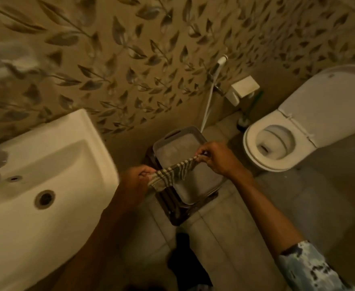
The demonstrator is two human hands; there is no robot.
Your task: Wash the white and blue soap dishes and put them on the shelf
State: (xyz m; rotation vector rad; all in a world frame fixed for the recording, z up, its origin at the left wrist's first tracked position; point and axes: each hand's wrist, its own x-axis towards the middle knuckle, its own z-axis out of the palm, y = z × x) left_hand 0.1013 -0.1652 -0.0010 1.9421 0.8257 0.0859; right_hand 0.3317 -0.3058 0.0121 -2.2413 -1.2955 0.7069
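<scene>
Patterned sleeve [311, 267] down low, both hands out, left hand [137, 177] and right hand [218, 157] pinching a striped cloth [172, 173] taut, grey tub [190, 164] below, sink [36, 164] left, toilet [277, 143] right.

Single head-worn wide-angle view, steeply downward from standing height, over sink [46, 156], floor [225, 227] and toilet [271, 145].

The left hand [140, 175] and right hand [218, 158] pull a striped cloth [172, 174] tight, so it blocks the way between them. A grey tub [166, 139] sits right under the hands. The big sink [52, 164] stands close beside the left hand, the toilet [250, 152] near the right hand, and bare floor [220, 227] lies nearer the person.
</scene>
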